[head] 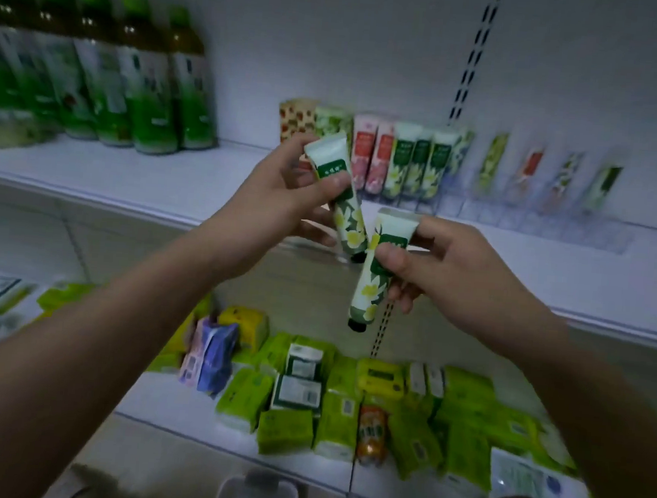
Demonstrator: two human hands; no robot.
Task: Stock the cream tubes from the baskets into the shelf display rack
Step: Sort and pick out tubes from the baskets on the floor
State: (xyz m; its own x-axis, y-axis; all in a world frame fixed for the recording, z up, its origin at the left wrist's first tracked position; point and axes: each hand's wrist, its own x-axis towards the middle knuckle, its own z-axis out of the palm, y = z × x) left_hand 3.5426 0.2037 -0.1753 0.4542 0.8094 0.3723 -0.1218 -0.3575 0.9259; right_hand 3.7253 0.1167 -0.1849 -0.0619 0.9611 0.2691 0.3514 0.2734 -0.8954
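Observation:
My left hand [284, 194] pinches a white-and-green flowered cream tube [342, 206], crimped end up and tilted left, cap down. My right hand [435, 265] grips a second matching cream tube [376, 276] near its top, its black cap hanging down. The two tubes cross just in front of the shelf edge. Behind them the clear display rack [525, 221] stands on the upper shelf, with several upright tubes [400, 160] filling its left slots; the right slots look empty behind their picture labels.
Green drink bottles [143, 85] line the upper shelf at the left. The lower shelf [173, 405] carries many green tissue packs [337, 422], a purple pack and an orange can. A grey basket rim [256, 490] shows at the bottom edge.

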